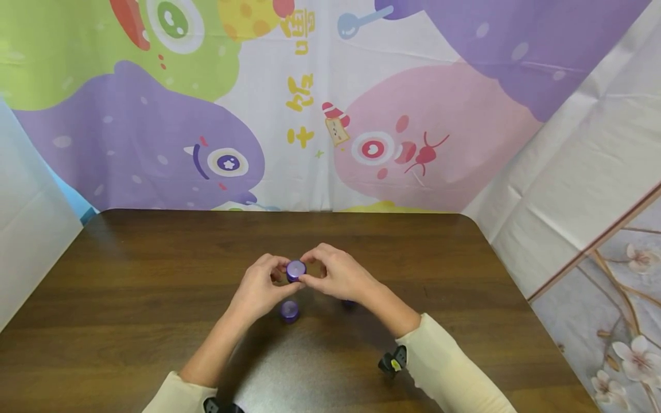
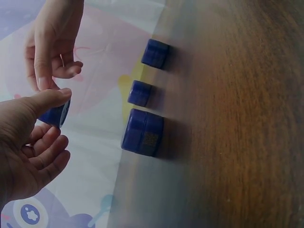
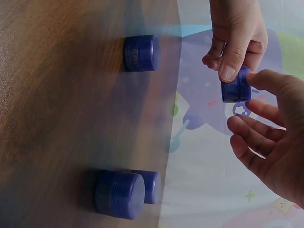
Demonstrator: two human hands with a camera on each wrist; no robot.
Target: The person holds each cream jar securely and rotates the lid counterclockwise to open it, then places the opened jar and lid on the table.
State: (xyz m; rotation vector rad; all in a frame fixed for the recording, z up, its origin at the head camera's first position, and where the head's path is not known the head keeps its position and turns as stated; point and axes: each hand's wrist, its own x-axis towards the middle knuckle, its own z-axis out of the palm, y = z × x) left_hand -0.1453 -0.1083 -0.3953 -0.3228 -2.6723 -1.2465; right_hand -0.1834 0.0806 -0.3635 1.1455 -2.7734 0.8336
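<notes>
A small purple cosmetic jar [image 1: 296, 270] is held up over the table between both hands, its round top facing the head camera. From the left, my left hand [image 1: 260, 289] pinches it between thumb and fingers. My right hand [image 1: 338, 274] grips its opposite side the same way, as the right wrist view also shows. Below the hands, another purple jar [image 1: 290, 311] stands on the table. A further jar [image 1: 349, 303] is mostly hidden under the right wrist. In the left wrist view, a larger jar [image 2: 142, 133] bears a small square printed code.
The brown wooden table [image 1: 129, 321] has rounded far corners. Behind it hangs a cloth [image 1: 310, 172] with cartoon monsters. At right stands a flower-patterned panel [image 1: 619, 321]. The right wrist view shows a lettered jar [image 3: 141, 53] apart from two jars that overlap.
</notes>
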